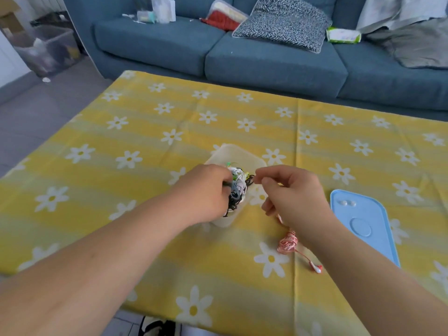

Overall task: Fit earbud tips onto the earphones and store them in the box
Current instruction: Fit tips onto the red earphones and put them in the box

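A translucent white box (238,155) stands mid-table on the yellow daisy cloth. A tangle of black, white and grey earphone cables (237,187) fills it. My left hand (206,190) reaches into the box from the left and its fingers curl around the tangle. My right hand (291,192) hovers beside the box's right rim and pinches a thin dark cable end between thumb and forefinger. A coiled red-and-white earphone (288,243) lies on the cloth below my right wrist, its earbud (317,268) trailing toward me. Small white earbud tips (347,203) sit on the blue lid (363,229).
The blue lid lies flat at the right of the table (121,132). Beyond the far edge stands a blue sofa (266,59) with a patterned cushion, pouches and plastic containers. A clear storage bin (46,49) sits on the floor at back left.
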